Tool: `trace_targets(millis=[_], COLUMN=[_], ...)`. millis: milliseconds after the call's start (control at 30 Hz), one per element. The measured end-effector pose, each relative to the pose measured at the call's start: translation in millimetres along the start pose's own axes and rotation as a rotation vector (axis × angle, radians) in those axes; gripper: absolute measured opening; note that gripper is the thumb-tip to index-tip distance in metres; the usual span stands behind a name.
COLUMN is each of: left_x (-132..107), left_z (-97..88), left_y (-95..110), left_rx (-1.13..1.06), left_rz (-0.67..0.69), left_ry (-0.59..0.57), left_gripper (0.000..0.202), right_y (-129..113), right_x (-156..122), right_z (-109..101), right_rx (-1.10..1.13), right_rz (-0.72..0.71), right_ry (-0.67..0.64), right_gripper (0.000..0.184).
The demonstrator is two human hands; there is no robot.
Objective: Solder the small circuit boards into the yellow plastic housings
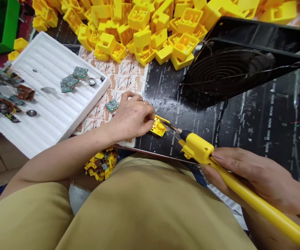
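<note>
My right hand (259,177) is wrapped round a yellow soldering iron (199,147) with a trigger-like part under its front. Its metal tip reaches the inside of a small yellow plastic casing (159,126) lying open side up at the bench's near edge. My left hand (136,114) pinches the left side of that casing, its thumb and fingertips closed together; the fingers hide part of the casing. Just left of my left hand lies a small green circuit board (111,105), apart from it.
A heap of yellow casings (139,17) covers the back of the bench. A black fan (228,69) stands at the right rear. On the left, a white foam tray (69,118) carries circuit boards (70,82) and wired parts. Below the edge is a container of yellow pieces (101,165).
</note>
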State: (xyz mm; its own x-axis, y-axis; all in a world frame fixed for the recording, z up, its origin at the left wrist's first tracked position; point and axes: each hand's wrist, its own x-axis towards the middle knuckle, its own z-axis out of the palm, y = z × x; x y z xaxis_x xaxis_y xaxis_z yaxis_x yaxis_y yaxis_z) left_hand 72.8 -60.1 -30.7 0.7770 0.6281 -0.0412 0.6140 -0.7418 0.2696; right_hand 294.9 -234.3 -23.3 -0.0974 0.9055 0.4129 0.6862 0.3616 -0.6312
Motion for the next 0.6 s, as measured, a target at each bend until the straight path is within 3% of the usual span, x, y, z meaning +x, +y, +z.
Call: trace_targets(millis=[133, 333, 600], left_x=[3, 8, 11], left_z=[-0.8, -3.1, -2.4], left_y=[-2, 0, 1], left_rx=[0.008, 0.072, 0.117], left_rz=[0.052, 0.093, 0.096], left_ry=[0.008, -0.03, -0.047], left_gripper=[0.017, 0.019, 0.02], right_y=[16, 13, 25], right_x=[1, 15, 8], right_z=[5, -1, -17], right_rx=[-0.019, -0.09, -0.104], right_rz=[-0.12, -0.257, -0.186], right_ry=[-0.02, -0.092, -0.055], right_gripper=[0.004, 0.017, 0.005])
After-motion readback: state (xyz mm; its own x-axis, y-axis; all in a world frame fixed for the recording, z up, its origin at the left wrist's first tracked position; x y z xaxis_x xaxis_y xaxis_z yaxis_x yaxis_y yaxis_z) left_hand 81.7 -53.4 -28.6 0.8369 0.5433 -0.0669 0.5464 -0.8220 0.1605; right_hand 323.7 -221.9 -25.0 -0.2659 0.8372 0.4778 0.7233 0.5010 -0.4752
